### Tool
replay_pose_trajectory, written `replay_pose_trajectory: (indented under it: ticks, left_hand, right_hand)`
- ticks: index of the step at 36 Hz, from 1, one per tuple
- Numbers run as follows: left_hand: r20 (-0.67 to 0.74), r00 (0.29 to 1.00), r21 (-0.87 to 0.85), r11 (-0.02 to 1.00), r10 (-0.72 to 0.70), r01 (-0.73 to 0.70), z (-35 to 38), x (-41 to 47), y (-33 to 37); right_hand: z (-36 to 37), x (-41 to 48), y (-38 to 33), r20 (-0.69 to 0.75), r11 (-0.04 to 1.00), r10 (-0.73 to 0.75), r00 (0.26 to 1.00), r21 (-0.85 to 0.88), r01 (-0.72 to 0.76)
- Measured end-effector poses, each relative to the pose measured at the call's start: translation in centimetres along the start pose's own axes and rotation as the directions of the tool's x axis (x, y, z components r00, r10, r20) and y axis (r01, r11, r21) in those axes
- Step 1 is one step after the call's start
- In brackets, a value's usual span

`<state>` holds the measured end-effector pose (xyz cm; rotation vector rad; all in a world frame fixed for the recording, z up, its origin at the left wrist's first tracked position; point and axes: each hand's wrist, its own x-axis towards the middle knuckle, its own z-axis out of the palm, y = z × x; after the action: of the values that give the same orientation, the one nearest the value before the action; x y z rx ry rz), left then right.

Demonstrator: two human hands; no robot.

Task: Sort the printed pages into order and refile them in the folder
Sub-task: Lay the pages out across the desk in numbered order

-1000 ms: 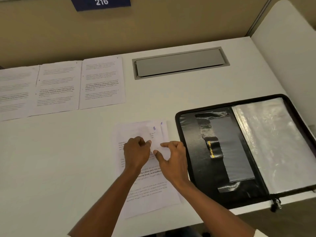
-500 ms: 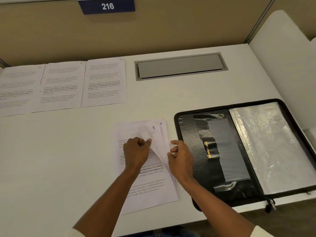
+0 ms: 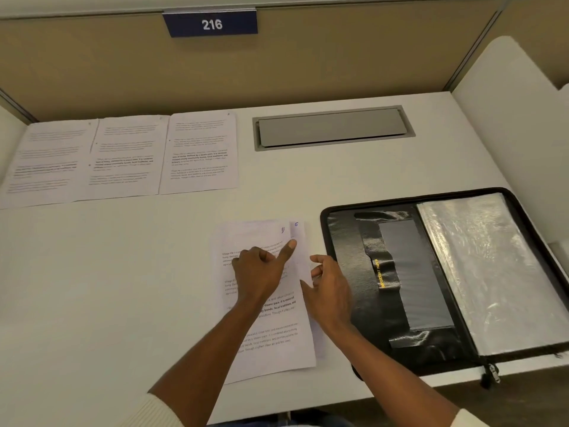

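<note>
Well behind the folder (image 3: 341,272), a blue sign (image 3: 211,24) on the partition is showing "216" in white. Inside the folder, a black pocket (image 3: 369,245) is carrying "IMPORTANT PAPER" in yellow. Just left of the folder, the top page (image 3: 274,346) is showing "Village life is a" and, in bold, "slower pace. It is centered"; its blue corner mark is not reading clearly. The page beneath (image 3: 298,234) is showing a handwritten "6". Print on the three sheets (image 3: 129,155) far left of the folder is staying too small to read.

Left hand (image 3: 258,272): index extended, other fingers curled. Right hand (image 3: 331,291), just beside it: thumb and curled fingers pinch (a page (image 3: 304,268) edge). Both forearms bare, converging.
</note>
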<state>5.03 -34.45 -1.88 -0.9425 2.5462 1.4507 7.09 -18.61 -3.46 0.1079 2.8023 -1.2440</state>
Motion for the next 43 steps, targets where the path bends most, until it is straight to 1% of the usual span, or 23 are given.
replay_pose_trajectory:
  ticks: [3,9,12,14,16,19,22,26,30,35,40,43]
  left_hand:
    - [0.002,1.000,0.071,0.997,-0.001,0.001,0.3,-0.1,0.2]
    - [0.057,0.998,0.146,0.989,-0.012,0.003,0.3,-0.3,0.4]
    - [0.065,0.997,0.136,0.990,-0.041,0.032,0.2,0.1,0.1]
    - [0.070,0.996,0.120,0.992,-0.046,0.037,0.3,0.5,-0.5]
    - [0.076,0.995,0.098,0.993,-0.068,0.061,0.4,1.0,-1.4]
    - [0.079,0.995,0.083,0.995,-0.054,0.048,0.8,1.8,-3.0]
    - [0.094,0.995,0.068,0.997,-0.035,0.029,0.7,1.6,-3.1]
    - [0.101,0.994,0.022,0.999,-0.041,0.039,0.6,1.6,-3.1]
    - [0.106,0.994,0.011,1.000,-0.027,0.026,0.5,1.5,-3.2]
    - [0.116,0.993,-0.020,0.999,-0.022,0.025,0.3,1.6,-3.4]
    - [0.112,0.994,-0.045,0.999,0.000,0.005,-0.1,1.1,-2.9]
    - [0.109,0.994,-0.041,0.999,0.020,-0.016,-0.2,1.0,-2.8]
  right_hand:
    - [0.2,-0.5,-0.6,-0.015,0.996,-0.027,1.000,0.088,0.028]
    - [1.2,-1.7,-1.2,0.068,0.964,-0.220,0.973,0.167,0.206]
    - [1.5,-2.1,-1.2,0.088,0.953,-0.238,0.967,0.213,0.216]
    - [1.4,-2.2,-1.1,0.055,0.954,-0.203,0.978,0.236,0.185]
    - [1.5,-2.1,-0.8,-0.002,0.970,-0.127,0.992,0.209,0.125]
    - [1.5,-1.6,-0.1,-0.050,0.996,-0.028,0.998,0.084,0.032]
    - [1.5,-1.0,0.6,-0.022,0.999,0.030,0.999,-0.017,-0.030]
    - [1.4,-0.8,0.6,0.003,0.997,0.053,0.999,-0.048,-0.052]
    - [1.6,-1.0,0.2,-0.026,0.998,0.051,0.998,-0.030,-0.052]
    - [2.0,-1.4,-0.4,-0.089,0.989,0.142,0.986,-0.035,-0.145]
    - [1.9,-1.1,-0.5,-0.059,0.984,0.149,0.987,-0.091,-0.154]
    - [1.6,-0.9,-0.7,-0.048,0.985,0.149,0.988,-0.079,-0.152]
